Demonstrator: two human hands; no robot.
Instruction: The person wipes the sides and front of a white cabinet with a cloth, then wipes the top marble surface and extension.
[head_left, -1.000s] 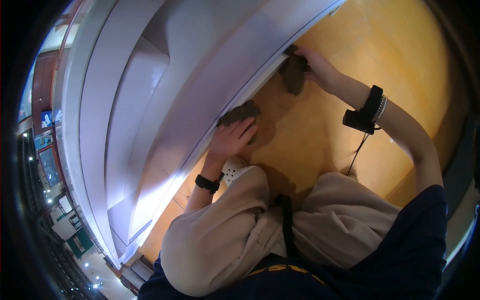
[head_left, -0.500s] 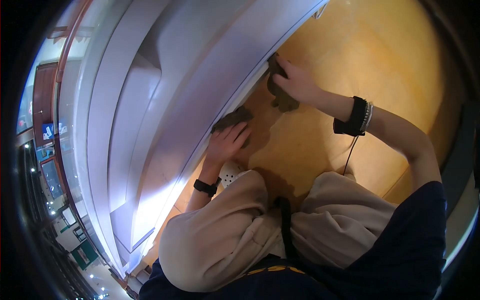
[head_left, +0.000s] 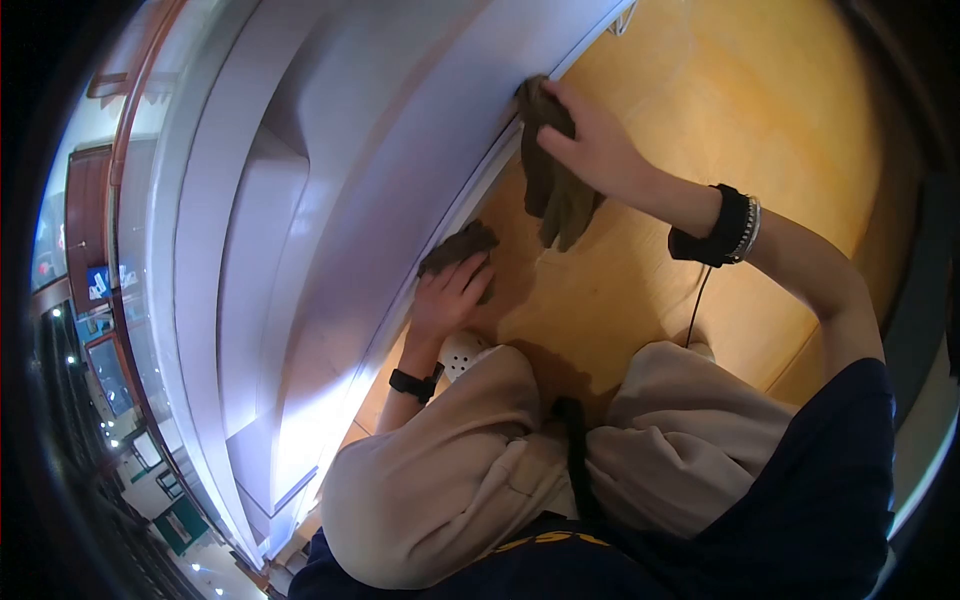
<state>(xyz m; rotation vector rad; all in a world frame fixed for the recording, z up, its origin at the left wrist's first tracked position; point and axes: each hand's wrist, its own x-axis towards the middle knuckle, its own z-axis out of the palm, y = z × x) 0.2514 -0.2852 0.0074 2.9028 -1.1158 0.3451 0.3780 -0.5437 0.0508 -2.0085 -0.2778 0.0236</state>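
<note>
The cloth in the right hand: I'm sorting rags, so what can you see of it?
The cloth is dull brownish-green, soft-looking and crumpled into loose folds. The right hand grips its upper part, by the edge of the pale panel. Its lower folds trail over the orange-brown floor; whether they touch it is unclear.

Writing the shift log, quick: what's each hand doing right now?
Left hand: closed on a dark cloth by the white panel's lower edge.
Right hand: closed on another dark cloth, which hangs down.

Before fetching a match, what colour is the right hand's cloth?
Olive-brown cloth, seen best in head view.
</note>
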